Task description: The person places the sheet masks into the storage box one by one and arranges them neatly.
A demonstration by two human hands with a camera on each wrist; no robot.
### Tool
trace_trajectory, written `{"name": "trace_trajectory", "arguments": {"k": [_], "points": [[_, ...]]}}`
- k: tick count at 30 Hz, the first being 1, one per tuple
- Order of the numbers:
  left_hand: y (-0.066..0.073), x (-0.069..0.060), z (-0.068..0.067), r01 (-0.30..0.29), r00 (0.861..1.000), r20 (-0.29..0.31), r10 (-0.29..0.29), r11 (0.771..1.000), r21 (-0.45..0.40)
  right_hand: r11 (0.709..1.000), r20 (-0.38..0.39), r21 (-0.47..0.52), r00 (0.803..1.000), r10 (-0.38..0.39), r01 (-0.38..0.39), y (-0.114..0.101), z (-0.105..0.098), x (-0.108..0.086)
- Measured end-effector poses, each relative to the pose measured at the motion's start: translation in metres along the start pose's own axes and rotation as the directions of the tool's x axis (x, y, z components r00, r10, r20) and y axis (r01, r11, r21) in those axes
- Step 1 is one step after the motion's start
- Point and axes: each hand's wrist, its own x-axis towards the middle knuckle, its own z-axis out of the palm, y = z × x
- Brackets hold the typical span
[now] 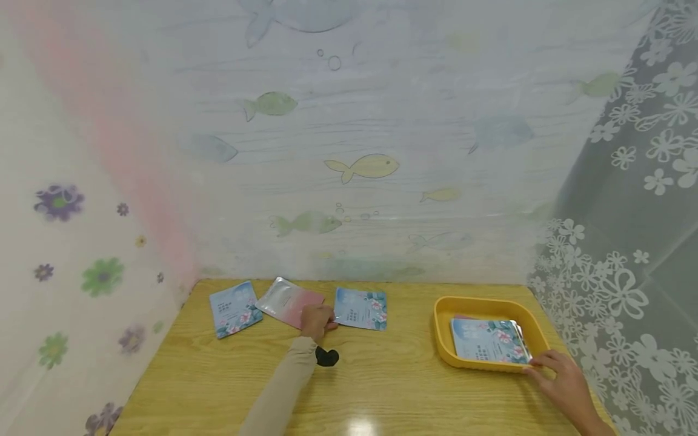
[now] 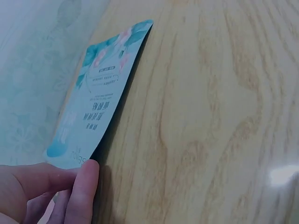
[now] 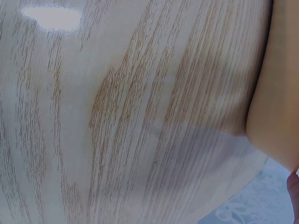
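Reader: Where does the blue floral packet (image 1: 360,309) lie relative to your hands?

Legend: Immediately right of your left hand (image 1: 318,321), which is the nearer; your right hand (image 1: 564,384) is well apart, farther right. The packet's long axis appears to run away from your left fingers, roughly rightward, though foreshortening makes this uncertain. The yellow tray (image 1: 485,300), with packets inside (image 1: 488,339), stands between it and your right hand.

Reader: And your hands themselves?

Legend: Your left thumb and fingers pinch the packet's near corner; in the left wrist view its long edge casts a shadow on the table (image 2: 201,116). Your left forearm reaches forward, bearing slightly right. Just left of that hand lies a silver-and-pink packet (image 1: 291,301), partly covered by it; farther left, another floral packet (image 1: 234,309). Your right hand, reaching forward and leftward, pinches the tray's rim at its near right corner.
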Motion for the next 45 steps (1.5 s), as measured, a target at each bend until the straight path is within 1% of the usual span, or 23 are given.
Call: {"name": "trace_trajectory", "arguments": {"k": [7,11,16,19,22,23,26,29,30,32,34,37,39,42,45], "points": [[0.002,-0.005,-0.003,0.003,0.997,0.079,0.002,0.998,-0.066,1.000,0.017,-0.007,1.000,0.023,-0.023,-0.002,0.000,0.001],[0.007,-0.008,-0.004,0.011,0.992,0.127,0.005,0.992,-0.129,1.000,0.019,-0.012,1.000,0.024,-0.024,-0.002,0.000,0.002],[0.015,-0.014,-0.004,0.055,0.986,0.163,-0.021,0.978,-0.203,1.000,0.004,-0.005,1.000,0.004,-0.004,-0.001,0.001,0.002],[0.019,-0.017,-0.003,0.089,0.982,0.183,-0.044,0.965,-0.247,1.000,0.002,-0.001,1.000,0.001,-0.001,-0.001,0.002,0.002],[0.022,-0.019,-0.002,0.122,0.980,0.188,-0.070,0.951,-0.282,1.000,0.004,-0.002,1.000,0.004,-0.004,-0.001,0.003,0.002],[0.023,-0.020,-0.001,0.125,0.978,0.195,-0.069,0.948,-0.292,1.000,0.002,-0.001,1.000,0.004,-0.004,-0.001,0.003,0.002],[0.026,-0.023,0.002,0.134,0.975,0.208,-0.074,0.946,-0.294,1.000,-0.015,0.000,1.000,-0.011,0.011,0.000,0.004,0.001],[0.029,-0.026,0.007,0.139,0.969,0.237,-0.073,0.951,-0.275,0.999,-0.037,-0.011,0.998,-0.043,0.043,0.002,0.004,-0.001],[0.031,-0.028,0.009,0.144,0.966,0.247,-0.077,0.953,-0.267,0.998,-0.042,-0.020,0.998,-0.055,0.054,0.002,0.005,-0.002],[0.034,-0.032,0.013,0.143,0.956,0.285,-0.065,0.954,-0.262,0.996,-0.044,-0.035,0.996,-0.079,0.077,0.003,0.005,-0.003],[0.036,-0.037,0.018,0.137,0.950,0.308,-0.046,0.950,-0.280,0.994,-0.042,-0.052,0.994,-0.103,0.101,0.004,0.006,-0.005],[0.041,-0.044,0.025,0.142,0.941,0.338,-0.028,0.938,-0.317,0.989,-0.032,-0.061,0.990,-0.138,0.136,0.006,0.008,-0.006],[0.044,-0.048,0.030,0.143,0.940,0.340,-0.022,0.931,-0.335,0.986,-0.030,-0.062,0.987,-0.156,0.153,0.007,0.008,-0.007],[0.048,-0.053,0.037,0.160,0.934,0.355,-0.032,0.927,-0.338,0.985,-0.025,-0.063,0.986,-0.164,0.162,0.007,0.008,-0.008],[0.050,-0.058,0.040,0.164,0.932,0.360,-0.034,0.927,-0.338,0.987,-0.020,-0.062,0.989,-0.149,0.147,0.006,0.008,-0.007]]}}
